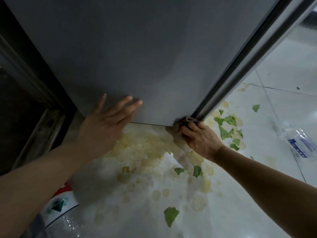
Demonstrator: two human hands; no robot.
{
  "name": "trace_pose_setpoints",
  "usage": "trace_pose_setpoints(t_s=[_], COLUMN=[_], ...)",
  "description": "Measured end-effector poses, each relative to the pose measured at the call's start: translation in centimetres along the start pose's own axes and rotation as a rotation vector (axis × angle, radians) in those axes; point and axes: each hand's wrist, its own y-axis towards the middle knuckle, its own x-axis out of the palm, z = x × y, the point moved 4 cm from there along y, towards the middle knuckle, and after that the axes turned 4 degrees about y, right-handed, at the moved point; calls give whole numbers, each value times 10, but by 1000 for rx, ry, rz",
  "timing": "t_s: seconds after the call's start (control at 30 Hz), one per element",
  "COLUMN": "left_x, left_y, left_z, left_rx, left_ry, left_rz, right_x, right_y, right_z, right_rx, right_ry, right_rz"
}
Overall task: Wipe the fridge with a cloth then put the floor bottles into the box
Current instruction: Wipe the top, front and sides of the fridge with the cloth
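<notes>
The grey fridge [137,57] fills the upper part of the view, its side panel facing me. My left hand [106,121] lies flat against the panel's lower edge with the fingers straight. My right hand [200,136] grips a small brownish cloth [180,123] and presses it against the fridge's bottom corner, just below the dark door seal [240,66]. A clear plastic bottle [298,141] with a blue label lies on the floor at the right. Another clear bottle [60,208] with a red and green label lies at the bottom left, partly hidden by my left forearm.
The white tiled floor [283,74] is littered with green leaf scraps [170,216] and yellowish stains [145,148] under and beside the fridge. A dark frame or cabinet [25,83] stands on the left, close to the fridge.
</notes>
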Motion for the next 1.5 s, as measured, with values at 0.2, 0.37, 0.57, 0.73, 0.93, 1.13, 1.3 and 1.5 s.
trace_pose_setpoints(t_s=[0.2, 0.37, 0.57, 0.73, 0.93, 1.13, 1.3, 1.5], left_x=[-16, -30, -48, -45, -34, -47, -75, -136], left_y=[7, 32, 64, 79, 80, 81, 84, 101], left_z=[19, 42, 54, 45, 39, 38, 38, 24], left_rx=[36, 116, 201, 217, 269, 266, 218, 108], left_ry=[-16, -102, -120, -50, 107, 82, 70, 177], left_rz=[47, 101, 151, 138, 131, 116, 153, 215], right_x=[-18, -33, -8, 18, 36, 23, -13, -86], right_y=[-33, -71, -39, -11, -8, -12, -16, -23], right_z=[-9, 3, 5, 2, 6, 17, 33, 71], right_rx=[466, 985, 1300, 1422, 1406, 1342, 1309, 1262], right_ry=[462, 982, 1205, 1285, 1346, 1232, 1258, 1150], right_rz=[-17, 368, 472, 532, 392, 406, 550, 762])
